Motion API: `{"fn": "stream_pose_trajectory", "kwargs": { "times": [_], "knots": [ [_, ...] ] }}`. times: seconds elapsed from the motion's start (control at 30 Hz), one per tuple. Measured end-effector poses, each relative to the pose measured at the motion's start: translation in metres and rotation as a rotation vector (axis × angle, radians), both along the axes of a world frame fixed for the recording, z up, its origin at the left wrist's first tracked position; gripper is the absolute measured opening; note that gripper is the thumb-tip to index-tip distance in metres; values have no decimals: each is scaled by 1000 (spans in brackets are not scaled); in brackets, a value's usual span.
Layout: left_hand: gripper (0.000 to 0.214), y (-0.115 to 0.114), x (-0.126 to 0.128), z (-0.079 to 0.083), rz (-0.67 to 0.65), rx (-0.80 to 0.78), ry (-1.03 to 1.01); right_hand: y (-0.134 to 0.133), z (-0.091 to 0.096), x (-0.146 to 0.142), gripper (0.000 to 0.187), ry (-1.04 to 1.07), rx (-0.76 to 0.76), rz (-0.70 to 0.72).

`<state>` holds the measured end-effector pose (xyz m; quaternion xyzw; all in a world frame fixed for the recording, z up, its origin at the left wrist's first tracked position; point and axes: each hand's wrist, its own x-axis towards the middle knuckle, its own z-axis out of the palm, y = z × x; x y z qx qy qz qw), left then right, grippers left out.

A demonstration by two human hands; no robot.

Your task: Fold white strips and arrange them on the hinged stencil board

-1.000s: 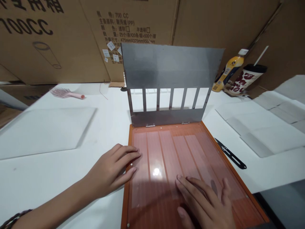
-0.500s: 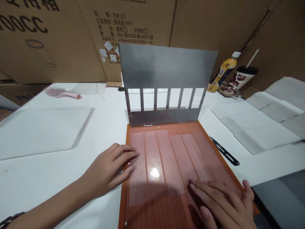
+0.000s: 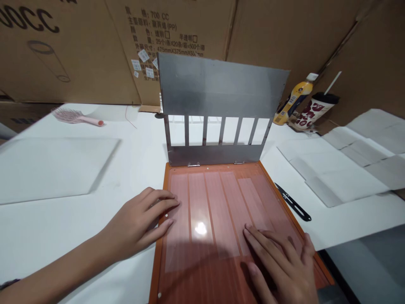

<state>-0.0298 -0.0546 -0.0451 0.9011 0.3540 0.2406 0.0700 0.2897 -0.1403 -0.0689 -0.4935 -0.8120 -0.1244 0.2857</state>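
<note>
Cardboard boxes (image 3: 265,38) behind, white table (image 3: 139,152) below, two hands on an orange tray

Across the middle of the frame the tabletop shows white between a pale panel (image 3: 53,169) at left and the orange tray (image 3: 160,236). To the right, a black tool (image 3: 289,200) lies just beside the rim, with pale sheets (image 3: 357,160) farther out. At lower right the tray's corner comes close to the table's edge. A grey metal plate (image 3: 221,88) with six slots stands hinged at the tray's far side, near the cardboard.

Translucent strips (image 3: 219,202) lie lengthwise on the tray's reddish board, centre of the frame. The left hand (image 3: 145,219), loosely spread and gripping nothing, reaches over the left rim, its fingertips at the leftmost strip. At lower right the right hand (image 3: 278,257) is open too, fingers stretched forward and thumb apart; its fingertips are over the strips toward the right, and it has hold of nothing that shows.

That hand covers the near ends of the right-hand strips (whether the thumb touches the board, I cannot tell). Glare (image 3: 201,228) whitens one strip, shadow dulls the board below, and the bottom of the frame cuts off the tray's near side.
</note>
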Motion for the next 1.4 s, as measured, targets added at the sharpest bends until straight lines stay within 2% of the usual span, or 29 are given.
{"fn": "stream_pose_trajectory", "kwargs": {
  "times": [0.17, 0.4, 0.57, 0.77, 1.13, 1.4],
  "knots": [
    [28, 1, 0, 0, -9, 11, 14, -1, 0, -4, 32, 69, -10, -47],
    [28, 1, 1, 3, 4, 1, 23, -1, 3, -8, 33, -11, -30, -45],
    [28, 0, 1, 2, 9, -10, 17, -4, 4, -5, 29, 40, 0, -51],
    [27, -2, 3, 2, 34, -32, -13, -12, 2, 12, 24, 102, 91, -188],
    [27, -2, 2, 2, 40, -36, -15, -6, 0, 15, 34, -27, -49, -182],
    [27, -2, 3, 2, 40, -31, -8, -5, -2, 15, 39, -71, -83, -197]
  ]
}}
